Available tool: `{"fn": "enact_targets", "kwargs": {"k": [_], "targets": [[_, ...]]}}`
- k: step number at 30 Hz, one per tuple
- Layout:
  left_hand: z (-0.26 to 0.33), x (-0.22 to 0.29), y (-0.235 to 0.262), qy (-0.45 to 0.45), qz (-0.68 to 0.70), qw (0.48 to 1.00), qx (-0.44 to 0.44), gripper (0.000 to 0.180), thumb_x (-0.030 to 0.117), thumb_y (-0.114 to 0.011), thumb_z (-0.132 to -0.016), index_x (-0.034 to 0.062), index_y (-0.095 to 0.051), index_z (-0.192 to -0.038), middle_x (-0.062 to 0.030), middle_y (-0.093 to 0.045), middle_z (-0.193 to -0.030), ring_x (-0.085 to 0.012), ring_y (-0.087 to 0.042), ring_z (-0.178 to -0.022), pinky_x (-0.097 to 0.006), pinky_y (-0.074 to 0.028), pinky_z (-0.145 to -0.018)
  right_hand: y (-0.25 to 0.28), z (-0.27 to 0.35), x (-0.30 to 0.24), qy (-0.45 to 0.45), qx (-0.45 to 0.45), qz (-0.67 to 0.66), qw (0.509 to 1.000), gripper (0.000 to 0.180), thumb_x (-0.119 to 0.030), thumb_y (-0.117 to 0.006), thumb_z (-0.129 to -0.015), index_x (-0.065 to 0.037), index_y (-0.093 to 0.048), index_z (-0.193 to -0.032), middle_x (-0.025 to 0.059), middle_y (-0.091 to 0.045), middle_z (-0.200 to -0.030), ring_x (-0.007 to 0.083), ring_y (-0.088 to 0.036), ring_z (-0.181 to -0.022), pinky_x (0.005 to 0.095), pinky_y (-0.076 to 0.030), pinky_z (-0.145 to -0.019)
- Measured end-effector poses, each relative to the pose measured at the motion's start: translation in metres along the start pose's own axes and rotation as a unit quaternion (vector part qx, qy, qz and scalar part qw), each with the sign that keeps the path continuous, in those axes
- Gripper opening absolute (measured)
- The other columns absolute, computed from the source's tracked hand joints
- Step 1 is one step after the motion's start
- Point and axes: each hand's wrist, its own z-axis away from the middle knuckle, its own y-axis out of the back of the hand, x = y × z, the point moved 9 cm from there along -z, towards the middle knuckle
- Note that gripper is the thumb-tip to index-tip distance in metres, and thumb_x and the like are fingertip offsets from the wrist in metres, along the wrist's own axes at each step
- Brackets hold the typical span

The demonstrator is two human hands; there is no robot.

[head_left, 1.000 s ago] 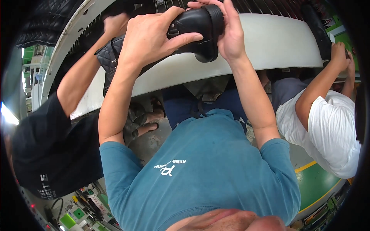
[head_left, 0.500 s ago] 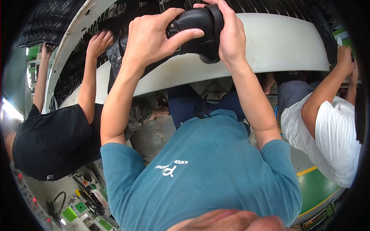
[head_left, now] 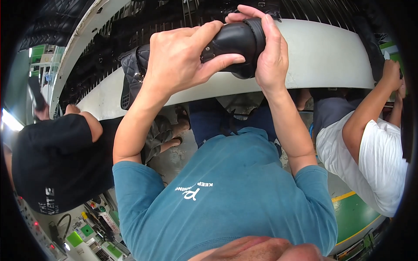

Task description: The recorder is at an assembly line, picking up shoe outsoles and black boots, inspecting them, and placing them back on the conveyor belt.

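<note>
A tall black leather boot (head_left: 235,39) is held between my two hands above the pale work surface. Its quilted shaft (head_left: 140,61), with a strap and buckle, stretches leftward past my left wrist. My left hand (head_left: 178,58) wraps round the boot near the ankle, its thumb lying along the smooth leather. At the boot's right end, my right hand (head_left: 272,56) cups the sole edge, with the fingers curled over the far side. Part of the boot is hidden behind my left hand and forearm.
The white curved work surface (head_left: 326,56) runs across in front of me. Behind it, a rack of metal rods (head_left: 313,11) carries several black boots. A co-worker in black (head_left: 65,161) is at my left; another in white (head_left: 374,152), at my right, holds a pale pointed blade (head_left: 386,55).
Both my hands and the boot have shifted slightly right and toward me, still gripped the same way. The left co-worker's arm has drawn back from the rack.
</note>
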Motion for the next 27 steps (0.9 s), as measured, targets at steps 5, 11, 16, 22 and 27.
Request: {"fn": "enact_targets", "kwargs": {"k": [5,11,16,22,27], "targets": [[0.003,0.022,0.004,-0.052,0.006,0.997,0.051,0.066,0.054,-0.099,-0.079,0.0072,-0.080,-0.122,-0.0090,-0.081,-0.088,-0.0258,-0.080,-0.073,-0.034,-0.061,-0.063,0.004,0.013,-0.011,0.018,0.010,0.076,0.997,0.062,-0.035,-0.026,-0.120,0.005,-0.067,-0.143,0.0184,-0.079,-0.125,0.0266,-0.075,-0.119,0.0400,-0.060,-0.109],[0.020,0.018,0.004,-0.038,0.017,0.999,0.032,0.071,0.050,-0.102,-0.073,0.0041,-0.081,-0.123,-0.0088,-0.079,-0.084,-0.0254,-0.078,-0.070,-0.034,-0.061,-0.063,-0.005,0.028,-0.023,0.051,-0.021,0.111,0.992,0.054,-0.032,-0.033,-0.119,0.003,-0.068,-0.142,0.0176,-0.078,-0.123,0.0241,-0.073,-0.117,0.0393,-0.059,-0.106],[0.058,0.000,-0.011,-0.089,0.114,0.984,0.100,0.072,0.047,-0.099,-0.074,0.0043,-0.081,-0.129,-0.0070,-0.084,-0.100,-0.0225,-0.081,-0.084,-0.033,-0.059,-0.068,-0.026,0.051,-0.052,0.182,-0.131,0.274,0.935,0.053,-0.030,-0.049,-0.114,0.006,-0.065,-0.149,0.0254,-0.075,-0.135,0.0367,-0.073,-0.124,0.0465,-0.056,-0.112],[0.120,-0.013,-0.036,-0.015,0.114,0.991,0.063,0.056,0.020,-0.090,-0.079,0.0193,-0.084,-0.135,0.0014,-0.084,-0.135,-0.0264,-0.075,-0.130,-0.049,-0.050,-0.118,0.013,0.060,-0.043,0.119,-0.266,0.441,0.849,0.063,-0.031,-0.084,-0.096,-0.003,-0.067,-0.150,0.0196,-0.068,-0.157,0.0388,-0.060,-0.154,0.0624,-0.034,-0.134],[0.179,-0.011,-0.071,0.093,0.118,0.988,0.048,0.055,-0.004,-0.074,-0.091,0.0266,-0.086,-0.135,0.0052,-0.079,-0.146,-0.0310,-0.064,-0.150,-0.057,-0.037,-0.131,0.021,0.084,-0.012,0.111,-0.306,0.486,0.811,0.062,-0.019,-0.100,-0.076,-0.012,-0.077,-0.133,0.0111,-0.073,-0.151,0.0362,-0.064,-0.148,0.0618,-0.040,-0.131]]}}
